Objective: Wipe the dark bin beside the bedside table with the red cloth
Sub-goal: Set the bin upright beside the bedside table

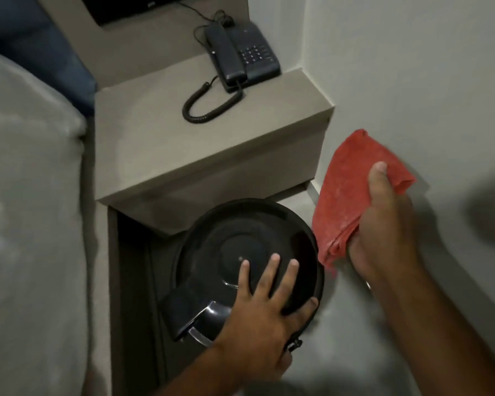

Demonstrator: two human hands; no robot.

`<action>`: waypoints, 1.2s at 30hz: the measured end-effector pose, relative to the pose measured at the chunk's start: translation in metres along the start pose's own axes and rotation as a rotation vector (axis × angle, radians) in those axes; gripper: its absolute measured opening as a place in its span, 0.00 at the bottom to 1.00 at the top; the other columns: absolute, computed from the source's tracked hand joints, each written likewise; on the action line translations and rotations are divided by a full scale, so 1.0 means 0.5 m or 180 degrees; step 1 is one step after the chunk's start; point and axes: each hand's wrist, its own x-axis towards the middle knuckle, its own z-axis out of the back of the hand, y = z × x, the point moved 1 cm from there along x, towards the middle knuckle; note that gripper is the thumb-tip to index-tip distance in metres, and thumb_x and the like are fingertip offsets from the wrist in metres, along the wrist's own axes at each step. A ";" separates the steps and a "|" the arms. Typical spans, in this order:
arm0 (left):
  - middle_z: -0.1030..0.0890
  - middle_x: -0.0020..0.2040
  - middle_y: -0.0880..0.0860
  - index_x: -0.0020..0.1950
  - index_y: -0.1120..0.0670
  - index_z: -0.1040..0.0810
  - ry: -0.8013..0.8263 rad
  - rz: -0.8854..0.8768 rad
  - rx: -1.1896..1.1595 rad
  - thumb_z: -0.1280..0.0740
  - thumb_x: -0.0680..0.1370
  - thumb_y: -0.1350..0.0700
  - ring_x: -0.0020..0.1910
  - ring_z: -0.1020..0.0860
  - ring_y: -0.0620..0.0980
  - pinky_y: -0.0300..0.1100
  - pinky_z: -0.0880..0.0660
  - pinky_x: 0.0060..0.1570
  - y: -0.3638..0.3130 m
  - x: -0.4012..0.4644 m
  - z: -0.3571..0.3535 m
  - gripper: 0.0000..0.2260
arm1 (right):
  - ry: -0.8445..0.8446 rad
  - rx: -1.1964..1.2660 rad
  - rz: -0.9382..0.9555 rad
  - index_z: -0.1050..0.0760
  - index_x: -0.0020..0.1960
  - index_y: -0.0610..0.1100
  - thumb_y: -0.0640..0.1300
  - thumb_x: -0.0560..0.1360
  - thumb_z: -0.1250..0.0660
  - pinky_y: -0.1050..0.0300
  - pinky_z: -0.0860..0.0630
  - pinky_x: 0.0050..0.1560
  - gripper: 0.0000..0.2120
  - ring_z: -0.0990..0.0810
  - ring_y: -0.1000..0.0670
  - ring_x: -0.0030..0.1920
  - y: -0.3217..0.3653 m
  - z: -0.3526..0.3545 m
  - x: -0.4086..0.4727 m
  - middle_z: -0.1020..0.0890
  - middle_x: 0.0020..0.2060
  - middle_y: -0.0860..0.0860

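Count: two hands, one bin, one cloth, one table, one phone, one bed.
Left hand (265, 310): near, low in the middle. It lies flat on the bin lid with its fingers (272, 271) spread open. The thumb hooks over the lid's right edge. It grips nothing.
Bin (240, 252): round, dark and shiny. It stands on the floor (369, 338), just near the table's front edge. The lid is shut, so what is inside cannot be seen. The lid has ring shapes and a small dot in the middle. A shiny pedal part (195, 318) sticks out at its near left.
Right hand (383, 224): to the right of the bin, up in the air. Its fingers are closed tight on the cloth.
Cloth (352, 195): red and folded. It hangs from the right hand, just beside the bin's right edge. I cannot tell if it touches the bin.
Bed (32, 195): grey, along the left side.
Table (155, 132): grey, past the bin.
Phone (240, 57): dark, at the far end of the table. Its curly cord (209, 107) lies on the table top.
Wall (412, 67): pale, on the right.
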 end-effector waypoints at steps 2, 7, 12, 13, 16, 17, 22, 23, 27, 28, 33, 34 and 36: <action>0.41 0.79 0.63 0.73 0.42 0.34 0.0229 0.0007 -0.0020 0.29 0.64 0.39 0.76 0.46 0.69 0.78 0.45 0.63 0.007 -0.013 -0.006 0.38 | 0.0038 0.0091 -0.0299 0.23 0.58 0.49 0.56 0.80 0.39 0.43 0.20 0.56 0.14 0.14 0.47 0.52 0.023 -0.029 -0.011 0.15 0.53 0.46; 0.60 0.80 0.60 0.79 0.47 0.52 0.0685 0.0055 -0.0405 0.36 0.76 0.48 0.75 0.68 0.65 0.74 0.62 0.67 0.043 -0.061 -0.001 0.36 | 0.0146 0.0473 -0.0856 0.29 0.69 0.45 0.47 0.81 0.37 0.33 0.26 0.62 0.17 0.19 0.40 0.60 0.084 -0.127 -0.058 0.20 0.63 0.41; 0.31 0.75 0.58 0.77 0.56 0.37 -0.0344 0.2144 -0.3868 0.47 0.82 0.42 0.76 0.37 0.56 0.52 0.48 0.76 0.130 -0.091 0.149 0.27 | 0.0353 0.0762 -0.1590 0.29 0.70 0.44 0.38 0.77 0.34 0.33 0.24 0.58 0.21 0.20 0.38 0.59 0.144 -0.243 -0.107 0.21 0.63 0.40; 0.25 0.70 0.59 0.71 0.56 0.29 -0.0616 0.2607 -0.5023 0.49 0.82 0.40 0.71 0.29 0.57 0.51 0.39 0.73 0.163 -0.094 0.201 0.28 | 0.0407 0.0882 -0.1799 0.29 0.69 0.44 0.38 0.76 0.34 0.34 0.21 0.54 0.22 0.20 0.37 0.58 0.158 -0.273 -0.121 0.20 0.61 0.40; 0.15 0.54 0.59 0.62 0.56 0.23 -0.0714 0.2875 -0.7456 0.51 0.77 0.31 0.53 0.17 0.56 0.53 0.25 0.56 0.261 -0.102 0.321 0.34 | 0.0446 0.1101 -0.2126 0.29 0.68 0.41 0.35 0.74 0.35 0.36 0.21 0.52 0.22 0.20 0.36 0.57 0.179 -0.357 -0.159 0.21 0.60 0.38; 0.15 0.55 0.61 0.63 0.58 0.22 -0.0879 0.2871 -0.7658 0.45 0.77 0.31 0.52 0.17 0.57 0.55 0.23 0.54 0.296 -0.109 0.358 0.33 | 0.0454 0.1151 -0.2221 0.30 0.69 0.40 0.35 0.75 0.36 0.35 0.24 0.57 0.22 0.21 0.36 0.58 0.183 -0.390 -0.169 0.21 0.61 0.37; 0.15 0.43 0.61 0.52 0.64 0.22 -0.2122 0.3414 -0.7620 0.29 0.74 0.64 0.37 0.15 0.53 0.45 0.18 0.33 0.434 -0.132 0.438 0.08 | 0.0796 0.0672 -0.2155 0.23 0.61 0.42 0.35 0.75 0.37 0.37 0.21 0.52 0.16 0.17 0.38 0.53 0.191 -0.505 -0.149 0.16 0.53 0.39; 0.15 0.42 0.59 0.52 0.62 0.23 -0.2306 0.3530 -0.7353 0.29 0.74 0.66 0.34 0.16 0.52 0.44 0.19 0.31 0.464 -0.133 0.438 0.08 | 0.0885 0.0348 -0.2009 0.22 0.60 0.42 0.33 0.74 0.36 0.38 0.20 0.53 0.15 0.16 0.40 0.52 0.188 -0.518 -0.136 0.16 0.52 0.40; 0.20 0.59 0.58 0.69 0.55 0.28 -0.2522 0.3569 -0.6353 0.27 0.72 0.67 0.53 0.17 0.58 0.56 0.18 0.49 0.570 -0.113 0.413 0.27 | 0.0969 -0.1353 -0.1366 0.27 0.64 0.40 0.30 0.73 0.33 0.40 0.18 0.53 0.20 0.16 0.41 0.51 0.132 -0.565 -0.056 0.18 0.54 0.41; 0.21 0.61 0.57 0.70 0.54 0.29 -0.2470 0.3565 -0.6166 0.28 0.72 0.68 0.56 0.18 0.59 0.58 0.19 0.52 0.585 -0.099 0.406 0.28 | 0.0952 -0.1674 -0.1227 0.29 0.63 0.40 0.30 0.73 0.32 0.42 0.17 0.50 0.20 0.17 0.42 0.49 0.114 -0.576 -0.036 0.19 0.53 0.42; 0.17 0.48 0.56 0.50 0.54 0.20 -0.2310 0.3551 -0.5543 0.33 0.69 0.79 0.47 0.18 0.53 0.41 0.18 0.44 0.608 -0.035 0.353 0.22 | 0.1158 -0.2429 -0.1101 0.23 0.59 0.43 0.32 0.73 0.30 0.57 0.23 0.45 0.17 0.21 0.53 0.43 0.012 -0.609 0.041 0.19 0.52 0.46; 0.16 0.50 0.57 0.52 0.57 0.19 -0.2184 0.3516 -0.5438 0.34 0.70 0.79 0.47 0.18 0.53 0.40 0.18 0.47 0.605 -0.028 0.342 0.20 | 0.1270 -0.2505 -0.1183 0.22 0.61 0.42 0.33 0.73 0.30 0.60 0.25 0.43 0.17 0.23 0.55 0.42 -0.002 -0.610 0.049 0.19 0.52 0.46; 0.16 0.56 0.60 0.58 0.63 0.18 -0.1876 0.3652 -0.5215 0.34 0.72 0.77 0.52 0.18 0.55 0.44 0.21 0.56 0.604 -0.019 0.317 0.18 | 0.1418 -0.2686 -0.1332 0.23 0.62 0.42 0.34 0.73 0.29 0.61 0.26 0.39 0.18 0.25 0.58 0.39 -0.025 -0.607 0.058 0.20 0.51 0.46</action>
